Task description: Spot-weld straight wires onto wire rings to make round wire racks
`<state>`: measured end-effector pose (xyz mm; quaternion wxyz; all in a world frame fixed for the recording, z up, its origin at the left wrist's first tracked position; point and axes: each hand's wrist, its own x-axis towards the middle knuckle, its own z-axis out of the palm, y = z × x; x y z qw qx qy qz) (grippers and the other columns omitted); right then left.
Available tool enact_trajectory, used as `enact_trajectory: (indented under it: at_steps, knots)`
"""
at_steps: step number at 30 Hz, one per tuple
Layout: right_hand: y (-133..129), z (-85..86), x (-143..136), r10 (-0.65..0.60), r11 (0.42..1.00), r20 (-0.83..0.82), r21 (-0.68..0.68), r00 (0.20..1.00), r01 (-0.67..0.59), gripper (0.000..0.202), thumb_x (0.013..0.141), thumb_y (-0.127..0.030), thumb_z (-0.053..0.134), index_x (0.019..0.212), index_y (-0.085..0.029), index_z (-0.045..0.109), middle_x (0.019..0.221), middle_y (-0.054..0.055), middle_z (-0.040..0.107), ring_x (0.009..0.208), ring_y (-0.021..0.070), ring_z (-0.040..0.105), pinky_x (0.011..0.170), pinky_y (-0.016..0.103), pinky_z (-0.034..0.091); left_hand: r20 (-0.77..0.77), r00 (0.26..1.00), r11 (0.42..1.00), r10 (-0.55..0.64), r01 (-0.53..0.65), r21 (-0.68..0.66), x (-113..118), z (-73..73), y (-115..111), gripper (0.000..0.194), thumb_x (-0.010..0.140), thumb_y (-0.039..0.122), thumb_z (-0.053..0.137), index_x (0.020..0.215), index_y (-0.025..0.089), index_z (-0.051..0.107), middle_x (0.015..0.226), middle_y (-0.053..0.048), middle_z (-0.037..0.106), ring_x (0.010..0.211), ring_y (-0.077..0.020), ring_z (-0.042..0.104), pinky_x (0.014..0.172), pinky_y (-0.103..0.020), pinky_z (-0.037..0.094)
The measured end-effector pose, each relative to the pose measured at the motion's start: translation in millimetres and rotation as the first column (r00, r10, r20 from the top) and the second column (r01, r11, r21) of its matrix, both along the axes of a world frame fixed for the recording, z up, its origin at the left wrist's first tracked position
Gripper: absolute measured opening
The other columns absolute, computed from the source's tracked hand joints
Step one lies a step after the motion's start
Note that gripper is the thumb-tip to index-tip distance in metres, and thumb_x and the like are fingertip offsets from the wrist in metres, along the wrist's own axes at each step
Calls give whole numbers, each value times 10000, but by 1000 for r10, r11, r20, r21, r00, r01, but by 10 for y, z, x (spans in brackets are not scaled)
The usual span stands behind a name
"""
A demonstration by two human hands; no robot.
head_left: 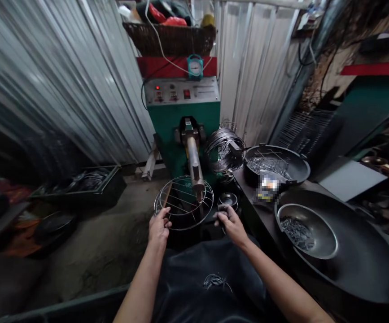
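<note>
A round wire rack (183,228), with a ring rim and parallel cross wires, is held at the arm of a green welding-type machine (165,115). My left hand (159,226) is closed on the rack's near left rim. Just right of the rack, my right hand (230,222) is closed in a pinch; what lies between its fingertips is too small to make out. The machine's metal arm tip (198,184) reaches over the rack's right part. Several short bent wire pieces (216,281) lie on the dark apron (181,287) over my lap.
At right stand a large dark pan (359,251), a metal bowl (330,237) of small wire pieces and another pan (300,168) with wire parts. A wire coil (216,152) hangs beside the machine. A small round dish (228,199) sits beyond my right hand. A metal-filled tray (113,188) is at left.
</note>
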<state>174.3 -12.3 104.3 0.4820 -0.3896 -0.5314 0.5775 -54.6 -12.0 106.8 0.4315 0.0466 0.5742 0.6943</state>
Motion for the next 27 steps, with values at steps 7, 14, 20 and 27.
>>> enact_trajectory:
  at_steps: [7, 14, 20, 27]
  knots:
    - [178, -103, -358, 25, 985, 242, 158, 970, -65, 130, 794, -271, 477, 840, -177, 554, 662, -10, 591, 564, 116, 564, 603, 252, 448, -23, 1000, 999, 7, -6, 34, 9, 49, 6, 433, 356, 214, 739, 660, 173, 434, 530, 103, 387, 391, -14, 271, 348, -170, 201]
    - [212, -106, -314, 108, 966, 373, 180, 922, -186, 104, 803, -235, 459, 834, -192, 549, 684, -21, 603, 569, 112, 587, 604, 241, 456, -51, 998, 990, -46, 52, 128, -46, -8, 11, 412, 431, 205, 741, 703, 181, 433, 527, 116, 338, 388, -8, 239, 357, -155, 201]
    - [218, -153, -359, 49, 990, 293, 112, 955, -85, 112, 793, -268, 472, 827, -184, 538, 716, -1, 624, 525, 111, 584, 548, 237, 455, -56, 997, 991, -54, 60, 117, -9, -37, 22, 404, 445, 209, 737, 718, 182, 441, 544, 112, 341, 400, -10, 243, 366, -157, 217]
    - [220, -145, -370, 64, 990, 258, 105, 964, -94, 125, 795, -291, 488, 833, -186, 544, 698, -14, 616, 512, 98, 565, 542, 227, 449, -76, 996, 994, -54, 60, 88, 8, -10, 18, 411, 430, 238, 735, 697, 183, 427, 533, 113, 334, 400, -12, 236, 370, -164, 201]
